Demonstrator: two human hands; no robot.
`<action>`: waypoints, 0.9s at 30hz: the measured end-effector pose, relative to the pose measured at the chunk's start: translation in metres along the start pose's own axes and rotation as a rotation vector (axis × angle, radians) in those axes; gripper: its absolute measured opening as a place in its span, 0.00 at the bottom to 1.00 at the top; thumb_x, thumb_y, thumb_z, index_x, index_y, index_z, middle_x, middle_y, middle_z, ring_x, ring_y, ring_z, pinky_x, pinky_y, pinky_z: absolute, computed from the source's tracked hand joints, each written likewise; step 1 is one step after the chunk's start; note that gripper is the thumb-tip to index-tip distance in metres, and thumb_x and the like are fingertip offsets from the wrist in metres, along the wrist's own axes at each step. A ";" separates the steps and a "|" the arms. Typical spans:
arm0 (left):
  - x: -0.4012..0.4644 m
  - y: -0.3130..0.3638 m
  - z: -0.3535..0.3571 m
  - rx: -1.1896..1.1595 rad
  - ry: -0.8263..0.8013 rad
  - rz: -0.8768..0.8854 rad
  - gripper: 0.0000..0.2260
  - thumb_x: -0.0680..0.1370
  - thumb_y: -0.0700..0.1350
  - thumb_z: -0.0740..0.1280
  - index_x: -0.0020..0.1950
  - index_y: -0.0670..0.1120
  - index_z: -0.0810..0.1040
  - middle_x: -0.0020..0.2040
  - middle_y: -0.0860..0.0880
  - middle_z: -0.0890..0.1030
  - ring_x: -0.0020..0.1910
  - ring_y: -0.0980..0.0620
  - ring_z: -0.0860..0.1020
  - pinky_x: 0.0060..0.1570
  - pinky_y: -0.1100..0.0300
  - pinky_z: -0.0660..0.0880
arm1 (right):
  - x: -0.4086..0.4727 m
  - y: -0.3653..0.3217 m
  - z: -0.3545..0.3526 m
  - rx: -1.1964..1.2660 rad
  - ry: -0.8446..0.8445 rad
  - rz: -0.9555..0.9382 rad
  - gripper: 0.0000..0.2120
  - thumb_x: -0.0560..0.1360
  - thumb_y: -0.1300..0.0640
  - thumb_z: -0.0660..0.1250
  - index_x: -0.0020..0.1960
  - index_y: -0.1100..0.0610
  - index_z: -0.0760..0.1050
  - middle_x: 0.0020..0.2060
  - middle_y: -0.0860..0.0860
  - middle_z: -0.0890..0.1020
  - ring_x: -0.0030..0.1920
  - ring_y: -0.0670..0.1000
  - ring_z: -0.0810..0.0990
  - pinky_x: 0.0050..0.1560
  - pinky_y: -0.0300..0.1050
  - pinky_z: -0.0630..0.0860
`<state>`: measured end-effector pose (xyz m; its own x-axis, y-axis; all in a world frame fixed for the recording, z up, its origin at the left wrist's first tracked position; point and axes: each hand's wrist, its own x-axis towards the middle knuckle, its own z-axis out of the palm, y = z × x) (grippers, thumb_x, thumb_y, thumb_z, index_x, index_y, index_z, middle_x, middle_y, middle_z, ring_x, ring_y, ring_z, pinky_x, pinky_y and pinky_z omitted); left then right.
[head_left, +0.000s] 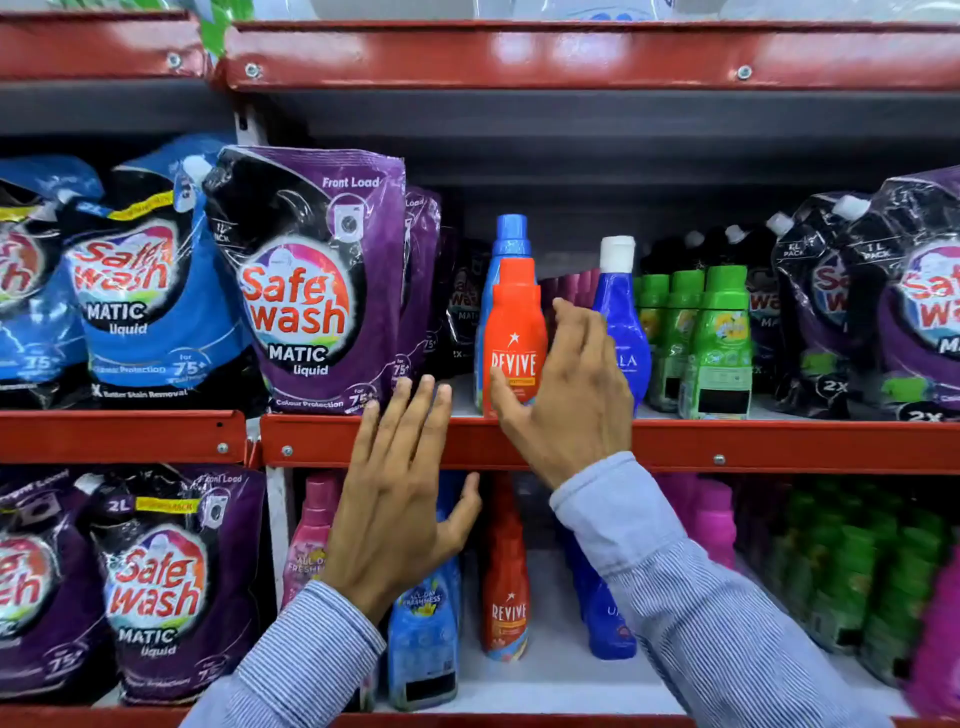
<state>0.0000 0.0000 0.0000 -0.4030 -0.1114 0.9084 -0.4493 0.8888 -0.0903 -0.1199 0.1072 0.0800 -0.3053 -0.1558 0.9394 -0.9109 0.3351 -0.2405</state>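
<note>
An orange Revive bottle (513, 332) stands at the front of the middle shelf (727, 447), with a blue-capped bottle (510, 236) right behind it. My right hand (571, 395) is at the orange bottle's right side, fingers spread and loosely bent, thumb against its lower front; it is not closed round it. My left hand (400, 493) is flat with straight fingers in front of the red shelf edge, fingertips near the base of a purple Safewash pouch (311, 280). It holds nothing.
A blue white-capped bottle (621, 312) and green bottles (719, 343) stand right of my right hand. More Safewash pouches (135, 291) fill the left and far right (914, 301). The lower shelf holds another Revive bottle (506, 587), pink, blue and green bottles.
</note>
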 end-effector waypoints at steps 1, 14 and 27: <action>-0.001 -0.002 0.003 0.005 -0.009 -0.004 0.35 0.77 0.56 0.62 0.79 0.38 0.66 0.79 0.40 0.68 0.80 0.42 0.64 0.78 0.37 0.62 | 0.002 -0.005 0.004 0.000 -0.030 0.047 0.38 0.69 0.40 0.69 0.70 0.60 0.63 0.64 0.57 0.72 0.62 0.59 0.74 0.56 0.56 0.75; -0.009 -0.010 0.017 -0.003 0.088 0.027 0.34 0.74 0.49 0.69 0.78 0.36 0.67 0.77 0.38 0.71 0.79 0.39 0.66 0.79 0.37 0.59 | 0.006 -0.019 0.007 0.113 0.121 0.115 0.35 0.68 0.42 0.72 0.66 0.59 0.66 0.61 0.56 0.74 0.57 0.61 0.78 0.50 0.54 0.76; -0.009 -0.007 0.023 -0.055 0.159 -0.024 0.33 0.74 0.47 0.71 0.76 0.36 0.69 0.73 0.38 0.74 0.76 0.38 0.69 0.81 0.39 0.56 | -0.127 0.020 -0.040 0.182 -0.015 0.188 0.36 0.65 0.43 0.78 0.63 0.61 0.70 0.54 0.57 0.79 0.52 0.55 0.77 0.49 0.43 0.70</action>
<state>-0.0118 -0.0156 -0.0172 -0.2596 -0.0655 0.9635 -0.4116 0.9100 -0.0490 -0.0883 0.1709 -0.0344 -0.4768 -0.1205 0.8707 -0.8723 0.1869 -0.4519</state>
